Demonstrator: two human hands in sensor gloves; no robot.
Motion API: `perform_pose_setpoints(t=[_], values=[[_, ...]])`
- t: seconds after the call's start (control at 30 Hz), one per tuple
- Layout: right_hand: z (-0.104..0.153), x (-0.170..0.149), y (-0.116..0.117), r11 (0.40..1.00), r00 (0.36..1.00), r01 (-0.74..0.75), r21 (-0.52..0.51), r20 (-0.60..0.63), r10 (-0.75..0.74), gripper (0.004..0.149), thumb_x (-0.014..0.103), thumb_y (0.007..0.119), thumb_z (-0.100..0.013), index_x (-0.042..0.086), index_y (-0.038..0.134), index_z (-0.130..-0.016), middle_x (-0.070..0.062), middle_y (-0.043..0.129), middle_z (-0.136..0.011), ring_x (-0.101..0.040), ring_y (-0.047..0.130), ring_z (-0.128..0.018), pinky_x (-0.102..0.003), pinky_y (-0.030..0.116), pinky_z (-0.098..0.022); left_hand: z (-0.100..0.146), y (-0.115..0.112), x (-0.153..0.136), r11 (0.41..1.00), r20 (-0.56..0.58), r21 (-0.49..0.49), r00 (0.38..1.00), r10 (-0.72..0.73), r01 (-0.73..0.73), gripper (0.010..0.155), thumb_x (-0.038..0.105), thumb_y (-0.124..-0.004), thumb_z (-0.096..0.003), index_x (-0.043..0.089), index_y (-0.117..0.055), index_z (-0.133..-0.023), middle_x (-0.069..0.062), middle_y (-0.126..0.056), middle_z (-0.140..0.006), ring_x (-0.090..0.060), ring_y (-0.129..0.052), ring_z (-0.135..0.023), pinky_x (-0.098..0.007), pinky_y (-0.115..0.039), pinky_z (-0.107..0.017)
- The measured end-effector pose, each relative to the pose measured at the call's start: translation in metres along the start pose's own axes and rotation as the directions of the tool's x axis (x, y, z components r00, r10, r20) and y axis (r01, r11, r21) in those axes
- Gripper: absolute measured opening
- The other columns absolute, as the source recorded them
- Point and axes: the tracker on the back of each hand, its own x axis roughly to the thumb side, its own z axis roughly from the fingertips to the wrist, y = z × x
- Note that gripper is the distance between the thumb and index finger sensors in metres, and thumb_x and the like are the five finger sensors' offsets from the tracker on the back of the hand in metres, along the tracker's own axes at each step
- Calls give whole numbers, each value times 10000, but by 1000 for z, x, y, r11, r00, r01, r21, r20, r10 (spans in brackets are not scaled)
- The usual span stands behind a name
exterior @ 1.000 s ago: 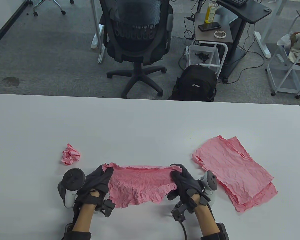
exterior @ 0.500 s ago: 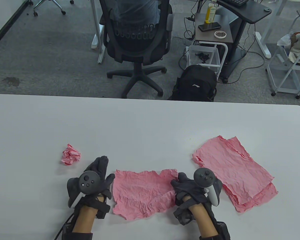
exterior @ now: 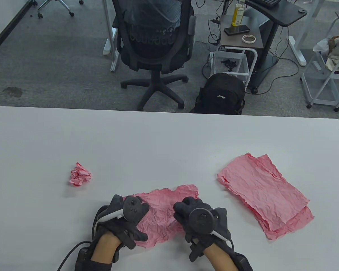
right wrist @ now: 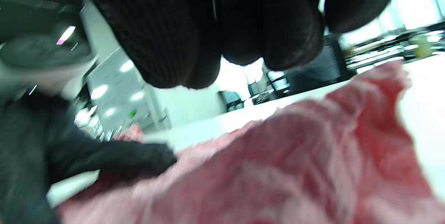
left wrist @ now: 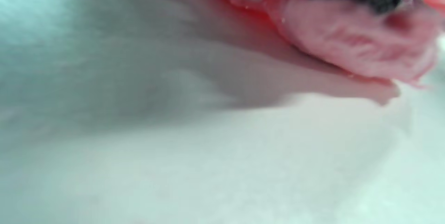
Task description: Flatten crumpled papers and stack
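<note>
The white table is carrying everything. At its right, the stack of flattened pink sheets is lying well apart from the hands. Near the front edge, a wrinkled pink sheet is lying under both gloves: the left hand and right hand seem to be pressing it with straight fingers, though trackers are hiding them. A crumpled pink ball is sitting at left.

A white worktop is filling the near half. Beyond it, grey carpet is covering the floor. A black mesh chair is standing at centre, a black backpack is leaning beside a white cart, and cables are trailing under a dark desk.
</note>
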Motion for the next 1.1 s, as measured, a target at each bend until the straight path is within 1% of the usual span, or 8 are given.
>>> perform_pose_setpoints(t=[0.07, 0.23, 0.63, 0.73, 0.87, 0.93, 1.03, 1.1], values=[[-3, 5, 12, 996, 998, -50, 73, 26, 48, 399, 363, 855, -486, 176, 890, -837, -145, 761, -948, -471, 690, -873, -707, 507, -611, 0, 0, -1, 1000, -7, -17, 1000, 25, -26, 1032, 611, -893, -390, 296, -264, -1145, -62, -86, -1156, -391, -64, -1124, -709, -176, -744], [-12, -16, 32, 947, 965, -119, 299, -189, 181, 387, 332, 829, -491, 172, 868, -842, -147, 830, -916, -495, 722, -859, -702, 543, -591, 2, 0, -1, 1000, -25, -9, 999, 26, -27, 1028, 602, -890, -389, 296, -263, -1142, -61, -82, -1152, -391, -74, -1120, -703, -176, -745], [6, -91, 11, 862, 827, 186, 472, -549, 122, 834, 412, 895, -442, 215, 397, -1081, -134, 245, -1160, -510, 183, -1021, -710, 302, -667, 2, -6, 13, 995, -7, -101, 1000, -10, 9, 1119, 632, -890, -375, 251, -148, -1120, -145, 18, -1101, -453, 20, -1076, -714, -140, -736], [7, -83, -3, 950, 864, 36, 310, -488, 126, 798, 378, 917, -430, 165, 486, -1066, -190, 345, -1144, -548, 283, -998, -709, 361, -649, -1, -7, 18, 994, 17, -107, 1000, -6, 8, 1121, 629, -890, -380, 244, -141, -1120, -148, 30, -1097, -456, 36, -1070, -716, -121, -731], [-5, -36, -3, 985, 979, 51, 165, -201, -17, 639, 321, 828, -488, 176, 569, -1054, -192, 433, -1140, -518, 366, -1009, -689, 433, -645, -5, -10, 23, 994, 79, -110, 997, 3, 6, 1112, 629, -881, -393, 249, -133, -1123, -132, 50, -1099, -441, 69, -1068, -717, -84, -721], [-14, -5, 32, 940, 996, 68, 334, -79, -44, 597, 319, 787, -498, 229, 592, -1054, -182, 433, -1152, -497, 344, -1022, -699, 412, -649, -8, -12, 30, 994, 125, -109, 992, -2, 16, 1113, 633, -880, -392, 252, -135, -1125, -120, 55, -1100, -428, 82, -1065, -711, -65, -714], [-18, -13, 60, 775, 981, 27, 631, -167, 102, 643, 384, 648, -526, 350, 302, -1066, -84, 123, -1152, -418, 111, -1033, -651, 263, -698, -9, -12, 33, 994, 133, -104, 991, -27, 42, 1115, 643, -871, -390, 253, -129, -1124, -117, 53, -1102, -423, 77, -1070, -705, -73, -721], [-19, -37, 52, 819, 972, 137, 557, -236, -2, 652, 384, 663, -532, 320, 305, -1073, -60, 124, -1148, -361, 106, -1032, -592, 236, -705, -8, -13, 31, 995, 133, -99, 991, -5, 19, 1104, 645, -868, -392, 268, -137, -1128, -98, 53, -1107, -402, 78, -1077, -689, -66, -726]])
